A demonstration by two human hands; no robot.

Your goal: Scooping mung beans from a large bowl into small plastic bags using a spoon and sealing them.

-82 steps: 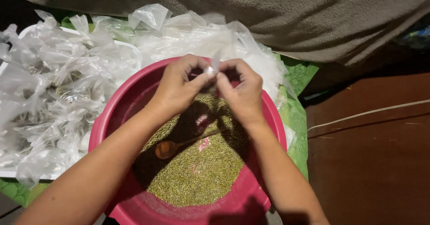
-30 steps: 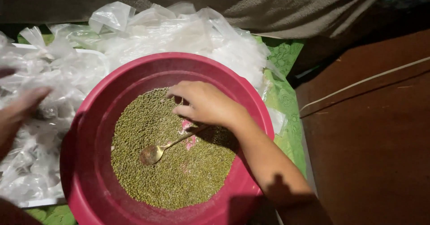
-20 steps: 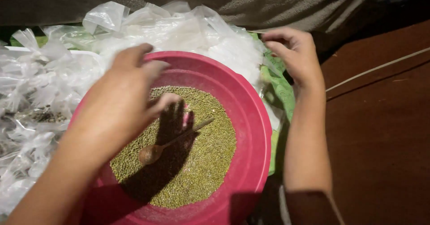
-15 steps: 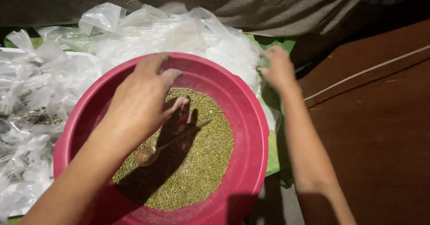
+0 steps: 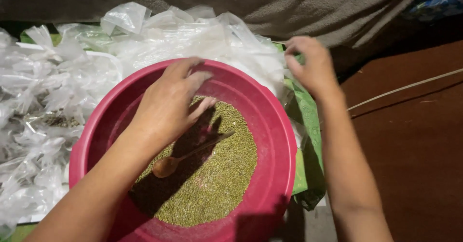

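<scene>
We see the spoon [image 5: 169, 164] lying on the green grain [image 5: 212, 184] in the red basin [image 5: 279, 145] at centre frame, just below our left hand [image 5: 169, 107], whose fingers [image 5: 200, 80] hover loosely spread, grasping nothing. Our right hand [image 5: 313, 68], upper right, curls half-closed and empty at the edge of the clear plastic bags [image 5: 193, 34], well apart from the spoon.

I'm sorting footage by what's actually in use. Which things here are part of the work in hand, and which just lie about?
In use:
left hand, over the grain
right hand, at the clear plastic bags
red basin
green grain
spoon, lying in the grain

Lying about:
grey cloth
green mat
pale cord
brown floor
</scene>
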